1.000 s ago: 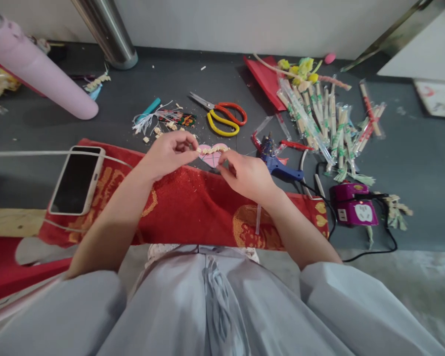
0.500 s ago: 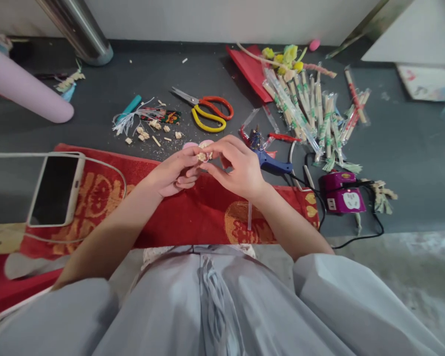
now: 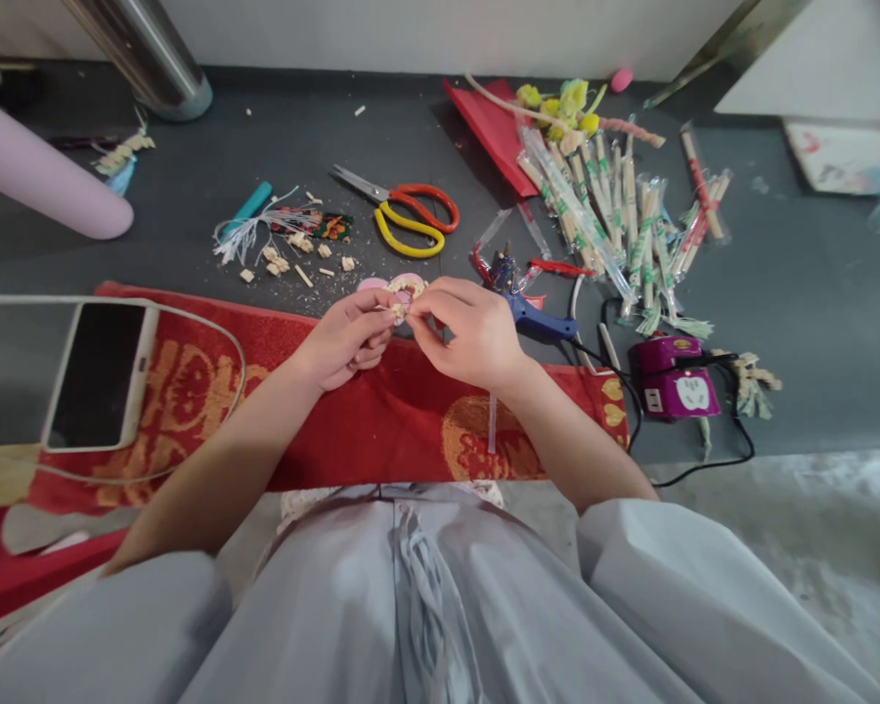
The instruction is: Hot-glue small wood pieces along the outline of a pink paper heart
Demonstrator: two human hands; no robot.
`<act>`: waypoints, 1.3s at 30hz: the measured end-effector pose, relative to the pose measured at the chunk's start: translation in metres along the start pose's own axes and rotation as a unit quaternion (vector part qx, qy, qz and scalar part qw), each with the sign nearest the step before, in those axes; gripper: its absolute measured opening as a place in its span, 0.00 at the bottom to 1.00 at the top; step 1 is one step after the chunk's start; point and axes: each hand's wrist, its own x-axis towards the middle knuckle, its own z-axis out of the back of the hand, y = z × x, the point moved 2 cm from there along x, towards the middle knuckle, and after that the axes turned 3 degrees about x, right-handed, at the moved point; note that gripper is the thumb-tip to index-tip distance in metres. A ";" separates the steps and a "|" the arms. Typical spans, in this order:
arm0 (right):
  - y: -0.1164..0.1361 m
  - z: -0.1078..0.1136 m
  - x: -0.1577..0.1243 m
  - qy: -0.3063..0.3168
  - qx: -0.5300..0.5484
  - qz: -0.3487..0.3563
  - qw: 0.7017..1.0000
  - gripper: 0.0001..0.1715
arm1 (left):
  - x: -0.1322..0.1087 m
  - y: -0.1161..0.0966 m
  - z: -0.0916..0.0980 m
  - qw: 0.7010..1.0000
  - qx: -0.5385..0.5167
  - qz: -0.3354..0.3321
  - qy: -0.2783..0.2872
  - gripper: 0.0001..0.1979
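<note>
The left hand [image 3: 344, 337] and right hand [image 3: 469, 332] pinch the pink heart cutout [image 3: 403, 286], rimmed with wood bits, between their fingertips.

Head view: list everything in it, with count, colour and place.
heart: one, pink with beige bits, pinched between both hands
scissors: two pairs, red and yellow handles, beyond the hands
glue gun: one, blue, right of the hands
socket block: one, purple, far right
wrapped sticks: a heap, beige with green bands, upper right
wood scraps: many, beige, left of the scissors
phone: one, white, on the cloth, left
cloth: one, red with gold print, under the forearms
roll: one, pink, upper left
table: one, dark grey, underneath
left hand: one, bare, on the heart's left
right hand: one, bare, on the heart's right
</note>
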 end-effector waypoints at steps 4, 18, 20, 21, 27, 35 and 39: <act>0.003 0.001 0.003 0.159 -0.042 -0.020 0.986 0.17 | 0.001 -0.003 0.005 0.997 0.033 -0.010 -0.065 0.18; -0.011 0.026 0.010 0.366 -0.230 -0.179 0.884 0.20 | 0.005 -0.010 0.031 0.957 0.163 -0.086 -0.225 0.05; -0.013 0.026 0.009 0.366 -0.245 -0.189 0.878 0.21 | 0.005 -0.009 0.033 0.941 0.218 -0.108 -0.235 0.04; -0.014 0.026 0.009 0.363 -0.250 -0.196 0.876 0.21 | 0.005 -0.008 0.034 0.932 0.245 -0.118 -0.239 0.04; -0.019 0.025 0.005 0.322 -0.214 -0.200 0.900 0.15 | -0.006 -0.010 0.030 0.845 0.449 -0.134 -0.257 0.05; -0.019 0.019 0.004 0.290 -0.164 -0.181 0.925 0.12 | -0.011 -0.011 0.017 0.767 0.585 -0.099 -0.244 0.05; -0.016 0.012 0.005 0.253 -0.078 -0.181 0.947 0.19 | -0.013 -0.010 0.008 0.754 0.609 -0.109 -0.222 0.04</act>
